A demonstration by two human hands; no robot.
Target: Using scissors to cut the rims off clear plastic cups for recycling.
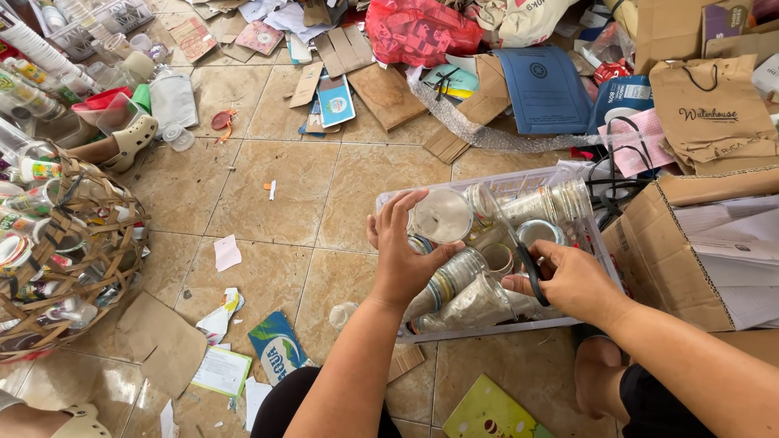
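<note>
Clear plastic cup (441,216): thin, see-through, round mouth facing camera, slightly cloudy, tilted on its side. Left hand (403,258) clamped on it, fingers curled over the rim at its 9 o'clock, thumb underneath. The cup sits above a white plastic crate (479,328), grid-walled, rectangular, at about 3 o'clock from frame centre.

Right hand (570,280) closed around black-handled scissors (531,274), the handle loop showing at the hand's 9 o'clock. Cannot tell whether the blades are open. The cup lies at 10 o'clock from the right hand, near but not touching.

The crate holds more clear cups (464,294), nested and lying sideways, some with printed bands; they lie between the two hands.

Floor of beige glossy tiles (268,146). Woven rattan basket (77,268) of bottles at 9 o'clock. Brown cardboard box (661,255) at 3 o'clock, touching the crate. Red plastic bag (418,31) at 12 o'clock. Paper scraps and flat cardboard scattered around.
</note>
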